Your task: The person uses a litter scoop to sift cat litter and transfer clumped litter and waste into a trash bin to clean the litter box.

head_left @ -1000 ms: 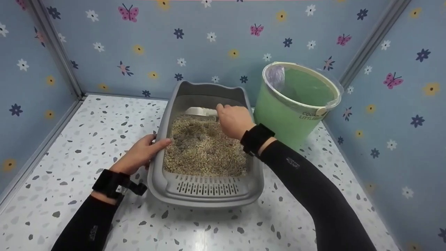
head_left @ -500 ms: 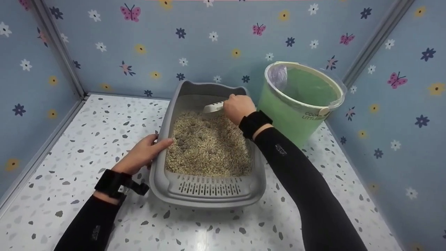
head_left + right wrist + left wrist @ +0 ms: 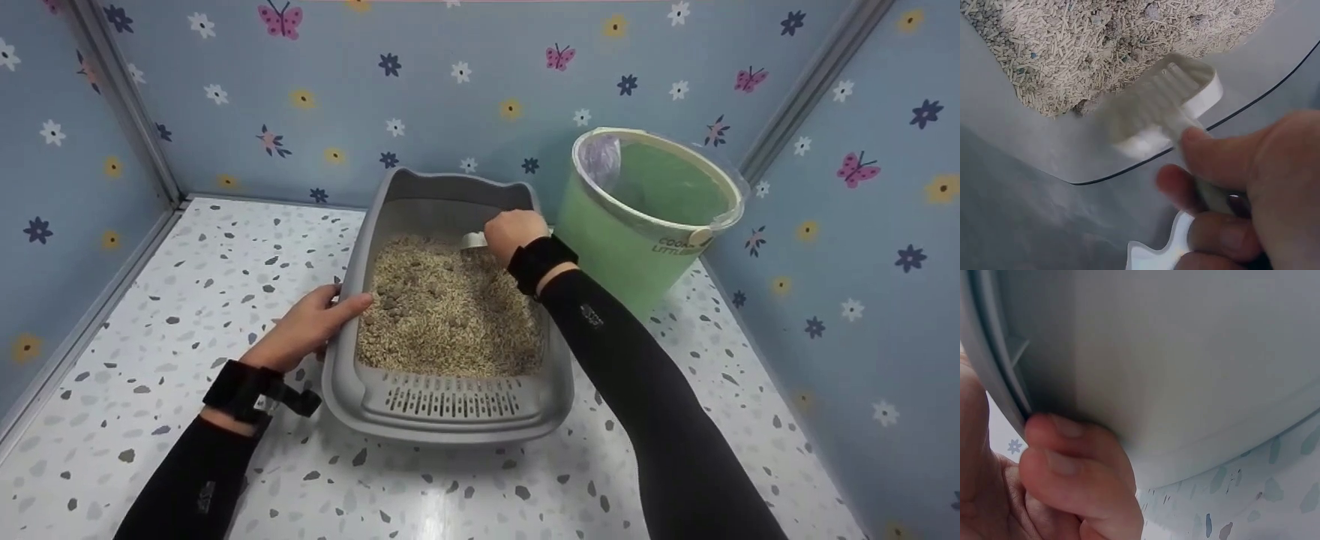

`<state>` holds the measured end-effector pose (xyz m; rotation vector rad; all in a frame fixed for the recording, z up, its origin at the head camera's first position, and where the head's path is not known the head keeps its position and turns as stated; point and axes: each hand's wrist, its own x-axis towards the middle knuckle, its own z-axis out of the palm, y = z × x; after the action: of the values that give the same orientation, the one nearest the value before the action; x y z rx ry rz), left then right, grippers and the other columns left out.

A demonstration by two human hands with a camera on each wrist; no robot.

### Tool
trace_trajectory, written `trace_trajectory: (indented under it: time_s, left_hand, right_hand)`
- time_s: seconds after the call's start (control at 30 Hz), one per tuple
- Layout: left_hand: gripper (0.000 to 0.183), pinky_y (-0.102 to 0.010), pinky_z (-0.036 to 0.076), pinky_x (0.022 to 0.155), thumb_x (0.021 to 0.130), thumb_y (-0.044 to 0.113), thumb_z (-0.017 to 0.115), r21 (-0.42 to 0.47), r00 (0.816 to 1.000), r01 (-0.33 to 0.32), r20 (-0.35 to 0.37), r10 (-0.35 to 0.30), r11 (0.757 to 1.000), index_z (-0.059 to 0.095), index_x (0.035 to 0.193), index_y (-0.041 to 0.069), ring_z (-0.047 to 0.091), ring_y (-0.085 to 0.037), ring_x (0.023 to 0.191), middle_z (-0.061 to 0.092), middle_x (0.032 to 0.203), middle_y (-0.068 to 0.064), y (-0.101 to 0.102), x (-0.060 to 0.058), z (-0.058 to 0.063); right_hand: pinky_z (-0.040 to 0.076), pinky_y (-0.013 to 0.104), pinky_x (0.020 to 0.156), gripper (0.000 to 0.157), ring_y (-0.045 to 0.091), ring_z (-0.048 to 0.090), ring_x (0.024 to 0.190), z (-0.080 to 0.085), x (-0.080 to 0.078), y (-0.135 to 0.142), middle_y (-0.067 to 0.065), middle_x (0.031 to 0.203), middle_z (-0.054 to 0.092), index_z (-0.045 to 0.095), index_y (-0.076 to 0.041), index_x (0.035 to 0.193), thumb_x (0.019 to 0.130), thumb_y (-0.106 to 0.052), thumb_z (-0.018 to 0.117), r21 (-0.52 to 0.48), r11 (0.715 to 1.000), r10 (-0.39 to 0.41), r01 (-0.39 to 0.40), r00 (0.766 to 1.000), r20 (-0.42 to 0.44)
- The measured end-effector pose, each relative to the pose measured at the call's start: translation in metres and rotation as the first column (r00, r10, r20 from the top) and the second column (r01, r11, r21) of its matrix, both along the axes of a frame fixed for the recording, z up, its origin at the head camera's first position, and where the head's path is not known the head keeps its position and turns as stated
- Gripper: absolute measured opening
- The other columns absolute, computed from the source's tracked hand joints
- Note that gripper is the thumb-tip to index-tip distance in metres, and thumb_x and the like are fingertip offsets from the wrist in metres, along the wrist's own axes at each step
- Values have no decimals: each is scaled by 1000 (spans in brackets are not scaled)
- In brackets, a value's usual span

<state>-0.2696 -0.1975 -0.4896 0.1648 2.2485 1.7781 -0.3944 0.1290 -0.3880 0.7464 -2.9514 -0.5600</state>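
Note:
A grey litter box stands on the floor, and pellet litter with darker clumps covers its bottom. My left hand grips the box's left rim, thumb on top. In the left wrist view its fingers curl under the rim from outside. My right hand holds a pale slotted litter scoop by its handle at the back right of the box. The scoop head is partly blurred in the right wrist view, over the litter's edge beside the box wall. The right hand hides most of the scoop in the head view.
A green bin with a clear liner stands close beyond the box's right side. Patterned wall panels enclose the back and both sides. Speckled floor extends around the box.
My right hand has moved right with the scoop, rising at the back of the box and then dropping slightly. The litter at the back has shifted. My left hand stays on the rim.

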Motion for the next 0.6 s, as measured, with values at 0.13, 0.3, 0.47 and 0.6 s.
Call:
trace_trajectory:
  time_s: [0.13, 0.3, 0.47, 0.6]
  left_hand:
    - [78, -28, 53, 51, 108, 62, 68, -4, 1000, 0, 3, 0, 1000, 50, 146, -4, 63, -16, 65, 63, 99, -14, 1, 0, 1]
    - [78, -28, 53, 51, 107, 63, 68, -7, 1000, 3, 7, -3, 1000, 50, 146, -3, 62, -16, 65, 62, 100, -14, 1, 0, 2]
    - [79, -29, 53, 52, 108, 63, 67, -7, 1000, 7, 9, -7, 1000, 49, 149, -2, 62, -16, 66, 63, 102, -15, 0, 1, 2]
    - [82, -30, 57, 54, 109, 61, 67, 13, 1000, 10, 18, -10, 1000, 44, 157, -2, 68, -19, 71, 65, 108, -19, -1, 1, 1]
  right_hand:
    - [68, 55, 82, 33, 37, 77, 87, 9, 3, 5, 17, 89, 79, 72, -5, 80, 111, -2, 59, -14, 999, -37, 38, 998, 58]
    - [64, 49, 76, 35, 31, 69, 77, 18, 3, 10, 12, 82, 71, 58, -11, 73, 107, -2, 60, -22, 999, -43, 47, 990, 135]
    - [48, 45, 67, 35, 26, 56, 69, 25, 1, 18, 8, 74, 61, 57, -12, 74, 108, -5, 62, -45, 997, -52, 60, 985, 162]
    - [60, 48, 70, 28, 33, 70, 75, 25, 2, 22, 14, 81, 71, 70, -8, 84, 111, -11, 66, -52, 999, -11, 18, 992, 125]
